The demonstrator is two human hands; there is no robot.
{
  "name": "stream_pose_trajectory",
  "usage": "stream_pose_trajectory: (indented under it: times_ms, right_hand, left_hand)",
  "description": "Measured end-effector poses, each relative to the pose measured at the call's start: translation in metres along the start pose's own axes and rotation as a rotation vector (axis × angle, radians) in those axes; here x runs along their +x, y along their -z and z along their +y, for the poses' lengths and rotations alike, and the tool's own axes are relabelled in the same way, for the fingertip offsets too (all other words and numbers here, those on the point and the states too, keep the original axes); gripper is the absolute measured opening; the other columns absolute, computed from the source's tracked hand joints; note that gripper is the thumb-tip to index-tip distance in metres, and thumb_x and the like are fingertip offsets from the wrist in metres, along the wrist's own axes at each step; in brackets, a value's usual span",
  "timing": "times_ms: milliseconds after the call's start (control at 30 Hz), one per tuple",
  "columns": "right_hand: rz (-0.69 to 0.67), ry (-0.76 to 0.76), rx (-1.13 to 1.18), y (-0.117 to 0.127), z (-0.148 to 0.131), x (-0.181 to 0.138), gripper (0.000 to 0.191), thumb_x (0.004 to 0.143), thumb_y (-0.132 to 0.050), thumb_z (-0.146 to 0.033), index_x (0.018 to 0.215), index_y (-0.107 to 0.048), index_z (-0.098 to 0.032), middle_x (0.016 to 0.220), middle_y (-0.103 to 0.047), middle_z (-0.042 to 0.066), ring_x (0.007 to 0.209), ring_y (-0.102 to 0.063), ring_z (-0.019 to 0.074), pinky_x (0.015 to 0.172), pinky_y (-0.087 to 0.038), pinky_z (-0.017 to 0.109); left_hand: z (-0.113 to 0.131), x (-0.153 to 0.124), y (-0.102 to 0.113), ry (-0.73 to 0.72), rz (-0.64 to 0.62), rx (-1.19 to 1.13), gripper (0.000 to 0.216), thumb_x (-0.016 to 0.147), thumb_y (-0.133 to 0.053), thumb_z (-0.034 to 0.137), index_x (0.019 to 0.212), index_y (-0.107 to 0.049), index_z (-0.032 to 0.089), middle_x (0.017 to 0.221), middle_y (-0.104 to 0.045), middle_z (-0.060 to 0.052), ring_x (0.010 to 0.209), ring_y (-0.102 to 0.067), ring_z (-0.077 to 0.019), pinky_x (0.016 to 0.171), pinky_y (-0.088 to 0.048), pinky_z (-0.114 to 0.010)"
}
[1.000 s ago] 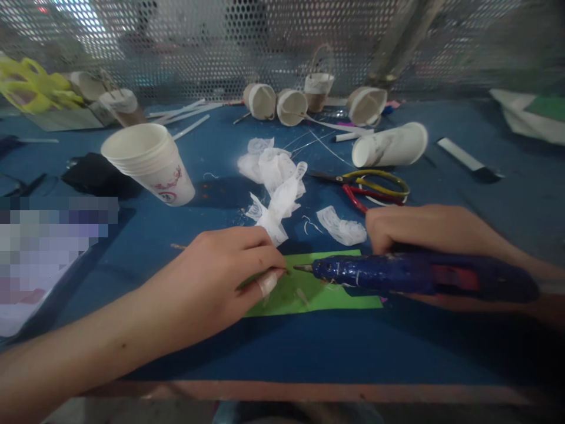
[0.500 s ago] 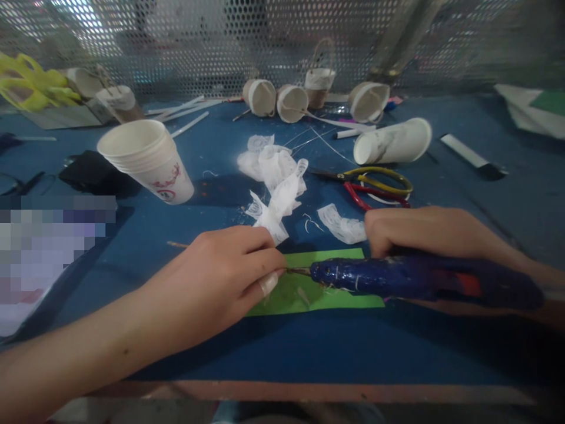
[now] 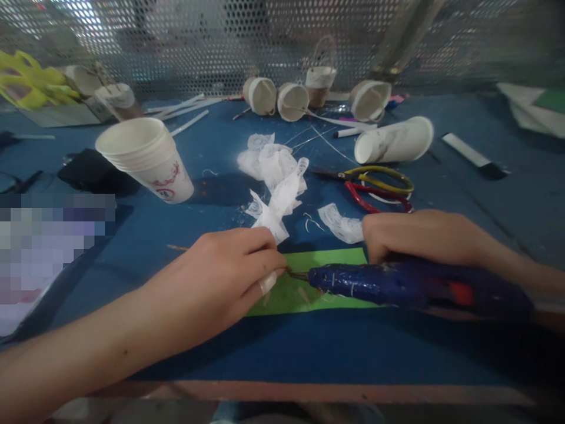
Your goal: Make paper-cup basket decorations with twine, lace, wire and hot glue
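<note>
My left hand [image 3: 233, 265] rests over a green paper strip [image 3: 329, 258], its fingers pinched on a thin brown strand like twine [image 3: 177, 247]. One end of the strand shows left of the hand; most of it is hidden by the fingers. A white wrap is on one finger. My right hand [image 3: 419, 235] grips a dark blue glue gun [image 3: 375, 284], whose metal nozzle reaches the left fingertips above the paper. Crumpled white lace ribbon [image 3: 276, 171] lies just beyond my left hand. Near my right knuckles is a short lace piece [image 3: 339, 224].
Scissors [image 3: 368, 185] with yellow and red handles lie behind my right hand. A stack of paper cups [image 3: 145, 159] leans at left; another cup [image 3: 395, 141] lies on its side. Small cup baskets [image 3: 293, 103] line the perforated metal screen [image 3: 198, 53]. Yellow scissors [image 3: 30, 82] sit far left.
The glue gun's rear has dropped slightly and its nozzle now slopes a little toward the left fingertips. My left hand has hardly moved.
</note>
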State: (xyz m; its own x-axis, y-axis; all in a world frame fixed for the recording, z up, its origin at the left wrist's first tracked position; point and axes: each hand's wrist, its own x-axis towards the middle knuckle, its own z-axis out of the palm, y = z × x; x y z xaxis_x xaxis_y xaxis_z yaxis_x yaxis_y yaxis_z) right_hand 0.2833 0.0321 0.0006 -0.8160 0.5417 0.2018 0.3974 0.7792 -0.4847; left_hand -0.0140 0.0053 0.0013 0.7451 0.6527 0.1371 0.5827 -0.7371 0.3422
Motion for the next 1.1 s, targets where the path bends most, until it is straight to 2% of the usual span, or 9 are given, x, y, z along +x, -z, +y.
stream_pose_trajectory:
  times_ms: [233,333,533,700,967,1100]
  right_hand:
    - [-0.055,0.015,-0.030,0.003,0.005,-0.002,0.017,0.090,-0.055,-0.024,0.080,-0.042,-0.026,0.072,-0.049,-0.005,0.056,-0.044,0.0127,0.053,-0.032,0.028]
    - [-0.030,-0.001,-0.014,0.005,0.002,-0.002,0.016,0.091,-0.053,-0.028,0.080,-0.041,-0.027,0.072,-0.047,-0.005,0.057,-0.043,0.0134,0.054,-0.034,0.028]
    - [-0.016,-0.028,-0.069,0.010,-0.008,0.001,0.015,0.090,-0.053,-0.025,0.079,-0.042,-0.027,0.071,-0.051,-0.004,0.061,-0.048,0.0158,0.057,-0.038,0.030]
    - [0.048,-0.011,-0.100,0.005,-0.005,-0.001,0.014,0.090,-0.054,-0.028,0.079,-0.046,-0.027,0.071,-0.054,-0.004,0.062,-0.049,0.0158,0.057,-0.035,0.030]
    - [-0.001,0.005,-0.054,-0.001,-0.001,0.001,0.019,0.096,-0.049,-0.025,0.078,-0.041,-0.025,0.072,-0.045,-0.005,0.060,-0.044,0.0127,0.056,-0.031,0.026]
    - [-0.003,-0.011,-0.101,-0.002,-0.005,0.002,0.018,0.095,-0.045,-0.016,0.079,-0.042,-0.024,0.074,-0.046,-0.003,0.064,-0.045,0.0133,0.057,-0.030,0.027]
  left_hand:
    - [0.000,0.001,0.001,0.032,-0.022,-0.038,0.021,0.102,-0.047,0.019,0.109,-0.067,0.019,0.100,-0.069,-0.004,0.085,-0.067,-0.0199,0.072,-0.050,-0.033]
    - [0.000,0.001,0.001,0.043,-0.031,-0.063,0.019,0.102,-0.049,0.018,0.107,-0.066,0.018,0.099,-0.069,-0.003,0.086,-0.067,-0.0198,0.074,-0.051,-0.033]
    - [-0.001,0.000,0.000,0.027,-0.034,-0.033,0.022,0.102,-0.045,0.018,0.109,-0.066,0.019,0.105,-0.068,-0.004,0.087,-0.069,-0.0199,0.074,-0.053,-0.032]
    - [-0.002,0.000,-0.002,0.037,-0.032,-0.005,0.025,0.101,-0.044,0.018,0.108,-0.068,0.020,0.106,-0.067,-0.004,0.082,-0.068,-0.0180,0.070,-0.051,-0.030]
    - [-0.004,0.002,-0.002,-0.027,-0.019,-0.002,0.025,0.101,-0.046,0.016,0.105,-0.071,0.016,0.098,-0.066,-0.006,0.086,-0.063,-0.0211,0.074,-0.052,-0.034]
    - [-0.005,0.001,-0.001,-0.065,-0.014,0.004,0.024,0.100,-0.047,0.013,0.106,-0.071,0.015,0.098,-0.067,-0.007,0.085,-0.063,-0.0218,0.072,-0.052,-0.034]
